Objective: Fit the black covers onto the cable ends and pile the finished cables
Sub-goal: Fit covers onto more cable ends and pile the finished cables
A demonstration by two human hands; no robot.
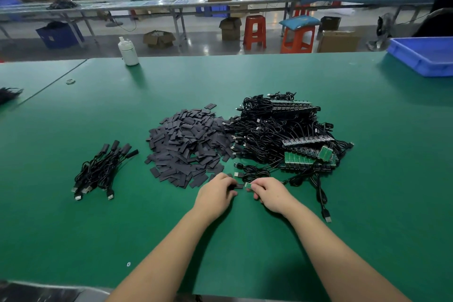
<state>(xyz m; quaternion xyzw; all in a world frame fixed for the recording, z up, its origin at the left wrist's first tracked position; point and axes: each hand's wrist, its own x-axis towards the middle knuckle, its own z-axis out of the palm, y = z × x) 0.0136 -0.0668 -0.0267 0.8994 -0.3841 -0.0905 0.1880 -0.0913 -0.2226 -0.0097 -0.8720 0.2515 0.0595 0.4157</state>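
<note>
Your left hand (217, 191) pinches one black cover (238, 186) between thumb and fingers, and your right hand (268, 191) pinches the small green board end (248, 185) of a cable. The two pieces meet in the gap between your hands, just above the green surface (220, 240); whether the board is already inside the cover, I cannot tell.

The risk, as I judge it, is in the alignment. If the board enters tilted, its corner can catch on the mouth of the cover and the cover can buckle or slip from your fingers. The cable (318, 193) trails away to the right of your right hand toward the tangled heap, so a quick pull may drag other cables with it.

For the count: one cover and one cable end are in your hands. The finished pile (103, 169), well to the left of your left hand, has about five covered cables. The heap of loose covers (186, 147), just beyond your left hand, is too many to count, and the same for the unfinished cables (282, 135) beyond your right hand.
</note>
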